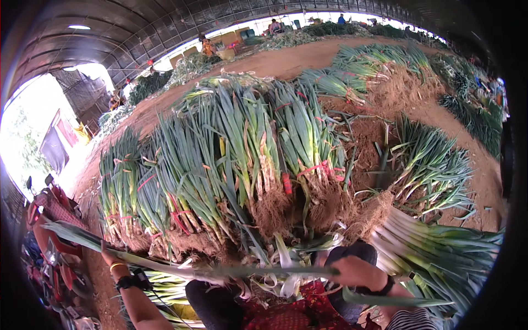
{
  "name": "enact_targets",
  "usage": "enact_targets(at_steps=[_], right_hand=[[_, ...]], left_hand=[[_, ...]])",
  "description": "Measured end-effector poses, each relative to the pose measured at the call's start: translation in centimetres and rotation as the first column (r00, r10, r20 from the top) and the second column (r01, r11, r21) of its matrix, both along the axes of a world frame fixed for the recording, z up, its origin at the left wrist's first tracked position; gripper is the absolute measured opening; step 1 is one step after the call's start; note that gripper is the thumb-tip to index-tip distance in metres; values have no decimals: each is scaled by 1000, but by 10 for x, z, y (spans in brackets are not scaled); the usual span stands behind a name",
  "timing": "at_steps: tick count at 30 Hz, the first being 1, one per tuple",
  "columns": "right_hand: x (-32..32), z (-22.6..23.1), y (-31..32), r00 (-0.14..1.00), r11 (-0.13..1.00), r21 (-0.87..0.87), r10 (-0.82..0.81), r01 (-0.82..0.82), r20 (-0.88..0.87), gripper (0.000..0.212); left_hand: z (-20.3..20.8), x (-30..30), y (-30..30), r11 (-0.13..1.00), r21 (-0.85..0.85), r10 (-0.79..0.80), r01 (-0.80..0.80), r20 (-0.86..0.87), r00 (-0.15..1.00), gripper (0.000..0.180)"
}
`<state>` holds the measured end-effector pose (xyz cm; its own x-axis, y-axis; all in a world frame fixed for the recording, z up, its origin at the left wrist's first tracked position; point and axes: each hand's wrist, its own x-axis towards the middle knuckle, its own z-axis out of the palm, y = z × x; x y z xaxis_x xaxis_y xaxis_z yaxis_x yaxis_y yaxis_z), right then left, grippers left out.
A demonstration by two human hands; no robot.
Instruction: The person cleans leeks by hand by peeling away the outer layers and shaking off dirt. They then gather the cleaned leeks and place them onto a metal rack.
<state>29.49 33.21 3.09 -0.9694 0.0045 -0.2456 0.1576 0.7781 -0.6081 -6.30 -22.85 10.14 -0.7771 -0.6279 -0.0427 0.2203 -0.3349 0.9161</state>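
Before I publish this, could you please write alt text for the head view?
A person's left hand holds a long leek-like stalk above the lap, while the right hand grips a blurred greenish strip. Ahead, leafy bundles, several tied in red, rest on brown ground under an arched roof.

The long leek is green at one end and whitish along its stalk. The bundled leeks have green leaves, pale stalks and brown roots, with red ties. One sleeve has dark and white stripes. The bracelet is yellow.
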Motion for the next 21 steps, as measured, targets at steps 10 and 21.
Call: enact_targets(at_steps=[10, 21], right_hand=[[-90, -92, -36, 953, 972, 132, -156, 195, -258, 54], [12, -62, 40, 796, 830, -184, -557, 526, -237, 28]], left_hand=[[38, 23, 43, 997, 57, -50, 60, -169, 984, 35], [52, 27, 78, 948, 215, -137, 236, -394, 909, 24]])
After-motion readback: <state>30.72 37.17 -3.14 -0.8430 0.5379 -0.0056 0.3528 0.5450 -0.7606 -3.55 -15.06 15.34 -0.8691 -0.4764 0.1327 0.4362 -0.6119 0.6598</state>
